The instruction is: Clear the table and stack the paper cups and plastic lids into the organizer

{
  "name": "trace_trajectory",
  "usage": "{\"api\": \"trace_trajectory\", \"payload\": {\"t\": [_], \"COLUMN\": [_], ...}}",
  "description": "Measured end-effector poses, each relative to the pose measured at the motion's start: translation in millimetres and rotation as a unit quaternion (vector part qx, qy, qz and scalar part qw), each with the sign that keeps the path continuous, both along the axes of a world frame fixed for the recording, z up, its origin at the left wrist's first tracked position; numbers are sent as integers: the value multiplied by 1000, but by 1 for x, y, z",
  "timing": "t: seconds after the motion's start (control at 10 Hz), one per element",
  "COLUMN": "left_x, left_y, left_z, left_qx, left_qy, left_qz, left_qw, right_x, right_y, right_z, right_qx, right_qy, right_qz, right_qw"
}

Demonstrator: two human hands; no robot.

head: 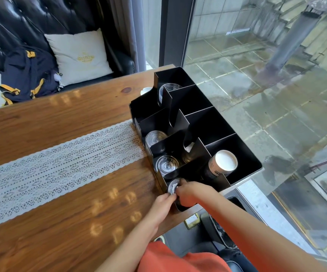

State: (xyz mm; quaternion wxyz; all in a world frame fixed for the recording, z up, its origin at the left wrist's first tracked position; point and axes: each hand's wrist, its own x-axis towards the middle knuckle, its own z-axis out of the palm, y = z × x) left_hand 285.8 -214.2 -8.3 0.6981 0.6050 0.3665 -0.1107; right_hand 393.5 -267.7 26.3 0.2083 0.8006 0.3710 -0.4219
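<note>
A black organizer (237,134) with several compartments stands at the right edge of the wooden table (41,118). Its nearest front slot holds a stack of clear plastic lids (172,185). My left hand (161,208) and my right hand (190,193) both grip that stack at the slot's mouth. Two more lid stacks, the middle lids (166,163) and the farther lids (154,137), sit in the slots behind. Clear cups (167,89) fill a far slot. A stack of paper cups (222,163) leans in the near right compartment.
A white lace runner (56,163) crosses the table. A dark backpack (29,75) and a white pillow (80,55) lie on the black sofa behind. A glass wall (266,75) runs just right of the organizer. A small silver thing (146,91) lies behind the organizer.
</note>
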Motion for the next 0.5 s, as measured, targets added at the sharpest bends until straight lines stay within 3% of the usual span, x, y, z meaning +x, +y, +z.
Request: {"api": "trace_trajectory", "payload": {"t": [0.3,0.5], "left_x": [-8,-37], "left_y": [7,25], "left_z": [6,9], "left_qx": [-23,88], "left_qy": [-30,-20], "left_qz": [-61,-32], "left_qw": [997,995], "right_x": [-2,-4], "right_y": [9,11], "right_z": [20,34], "right_qx": [1,55], "right_qy": [33,-4], "right_qz": [-26,73], "right_qw": [999,996]}}
